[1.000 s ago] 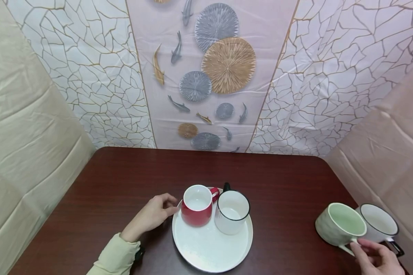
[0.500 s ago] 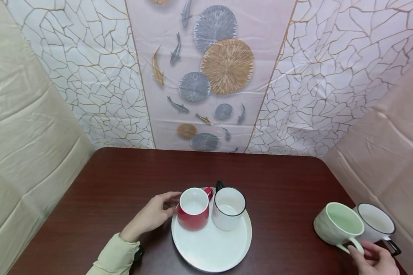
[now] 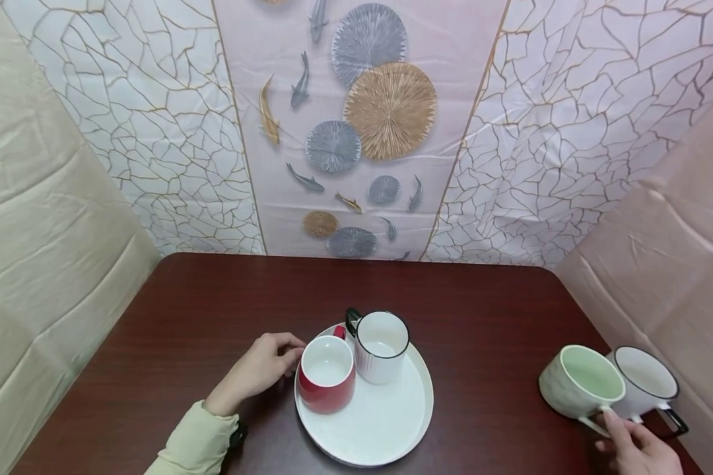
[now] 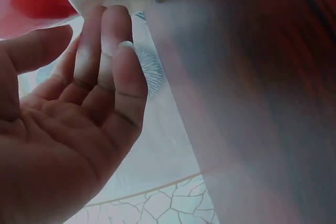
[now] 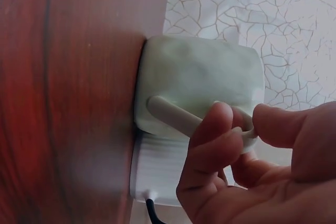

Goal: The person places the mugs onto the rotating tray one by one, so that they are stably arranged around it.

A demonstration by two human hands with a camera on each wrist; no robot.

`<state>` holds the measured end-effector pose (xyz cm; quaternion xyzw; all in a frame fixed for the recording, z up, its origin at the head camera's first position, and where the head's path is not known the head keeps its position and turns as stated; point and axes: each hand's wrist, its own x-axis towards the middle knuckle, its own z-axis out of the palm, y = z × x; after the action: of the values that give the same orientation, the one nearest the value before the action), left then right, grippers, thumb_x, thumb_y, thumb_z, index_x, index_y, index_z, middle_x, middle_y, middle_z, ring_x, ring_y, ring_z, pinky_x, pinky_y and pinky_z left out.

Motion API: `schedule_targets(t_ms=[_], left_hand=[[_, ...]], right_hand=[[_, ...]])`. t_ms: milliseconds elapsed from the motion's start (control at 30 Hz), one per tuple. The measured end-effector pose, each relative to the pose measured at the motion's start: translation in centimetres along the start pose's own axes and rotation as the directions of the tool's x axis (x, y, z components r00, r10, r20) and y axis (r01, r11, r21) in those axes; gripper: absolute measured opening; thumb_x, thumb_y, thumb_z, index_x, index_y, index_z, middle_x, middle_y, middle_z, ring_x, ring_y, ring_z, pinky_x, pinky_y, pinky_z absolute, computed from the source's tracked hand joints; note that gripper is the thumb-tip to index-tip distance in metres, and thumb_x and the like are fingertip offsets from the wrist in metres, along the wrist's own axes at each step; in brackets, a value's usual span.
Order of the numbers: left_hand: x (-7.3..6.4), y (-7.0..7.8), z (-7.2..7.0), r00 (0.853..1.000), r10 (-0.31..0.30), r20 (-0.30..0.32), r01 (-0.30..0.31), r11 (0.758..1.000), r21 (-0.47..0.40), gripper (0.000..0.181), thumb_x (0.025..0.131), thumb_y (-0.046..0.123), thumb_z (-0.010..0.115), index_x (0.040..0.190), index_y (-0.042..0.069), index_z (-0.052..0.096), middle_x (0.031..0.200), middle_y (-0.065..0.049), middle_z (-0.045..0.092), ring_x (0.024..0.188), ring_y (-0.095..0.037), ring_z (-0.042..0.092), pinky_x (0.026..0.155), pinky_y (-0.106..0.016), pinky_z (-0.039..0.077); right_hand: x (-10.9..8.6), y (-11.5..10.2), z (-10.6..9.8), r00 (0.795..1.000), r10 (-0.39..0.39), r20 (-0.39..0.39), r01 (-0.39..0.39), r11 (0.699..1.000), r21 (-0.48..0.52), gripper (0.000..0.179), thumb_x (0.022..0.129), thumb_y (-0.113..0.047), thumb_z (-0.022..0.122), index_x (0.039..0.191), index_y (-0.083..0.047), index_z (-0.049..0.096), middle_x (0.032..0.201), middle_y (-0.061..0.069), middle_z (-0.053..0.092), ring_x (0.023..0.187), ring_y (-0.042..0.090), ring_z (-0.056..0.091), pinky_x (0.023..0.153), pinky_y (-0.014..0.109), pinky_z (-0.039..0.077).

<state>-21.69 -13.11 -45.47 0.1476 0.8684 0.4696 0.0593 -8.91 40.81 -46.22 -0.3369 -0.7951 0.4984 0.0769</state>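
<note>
My left hand (image 3: 258,366) is at the left edge of a round white tray (image 3: 392,429). In the left wrist view, its fairly straight fingertips (image 4: 116,19) meet the tray's wall, with the thumb held apart. On the tray stand a red mug (image 3: 329,397), white inside, and a white mug (image 3: 380,366) with a black rim and handle. Far to the right, my right hand (image 3: 638,445) pinches the handle of a pale green mug (image 3: 561,389) between thumb and fingers. The right wrist view shows that mug (image 5: 205,72) upright with its base at the tabletop.
Close behind the green mug stands another white mug (image 3: 636,396) with a black rim and black handle, near the right-hand wall covering (image 3: 683,251). The dark wooden table (image 3: 481,316) stretches between the tray and these mugs. A patterned cloth (image 3: 356,132) hangs behind the table.
The tray has turned anticlockwise: the red mug has come nearer and left, the white mug has gone left and farther back. My left hand stays at the edge; the right keeps the green handle.
</note>
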Motion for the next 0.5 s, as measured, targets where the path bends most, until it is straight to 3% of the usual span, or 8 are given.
schedule_targets(t_ms=[167,333,500], left_hand=[[0.12,-0.21,-0.07,1.000,-0.016,-0.010,0.017,0.999,0.035,0.003,0.089,0.006,0.067,0.090,0.008,0.068,0.072,-0.002,0.062,0.061,-0.017,0.057,0.053,-0.028,0.047],[0.34,-0.47,0.05,0.999,0.030,0.032,-0.029,0.999,-0.027,0.026,0.086,-0.003,0.068,0.111,0.003,0.064,0.098,-0.007,0.069,0.089,-0.019,0.066,0.073,-0.028,0.052],[0.24,-0.58,-0.15,0.995,0.070,0.072,-0.062,0.993,-0.105,0.031,0.088,-0.004,0.063,0.119,-0.003,0.061,0.108,-0.013,0.068,0.094,-0.022,0.067,0.073,-0.027,0.053]], right_hand=[[0.02,-0.38,0.18,0.999,-0.029,0.020,0.028,0.999,0.019,0.038,0.099,-0.043,0.050,0.062,-0.050,0.054,0.057,-0.018,0.061,0.054,0.006,0.059,0.050,0.023,0.046],[-0.02,-0.29,0.23,0.991,-0.120,0.053,0.116,0.991,0.067,0.041,0.101,-0.034,0.048,0.065,-0.051,0.057,0.061,-0.026,0.060,0.054,0.000,0.059,0.051,0.020,0.046],[0.07,-0.29,0.49,0.997,-0.075,0.031,0.072,0.994,0.083,0.042,0.102,-0.034,0.047,0.063,-0.050,0.055,0.061,-0.020,0.060,0.054,0.002,0.058,0.052,0.019,0.047]])
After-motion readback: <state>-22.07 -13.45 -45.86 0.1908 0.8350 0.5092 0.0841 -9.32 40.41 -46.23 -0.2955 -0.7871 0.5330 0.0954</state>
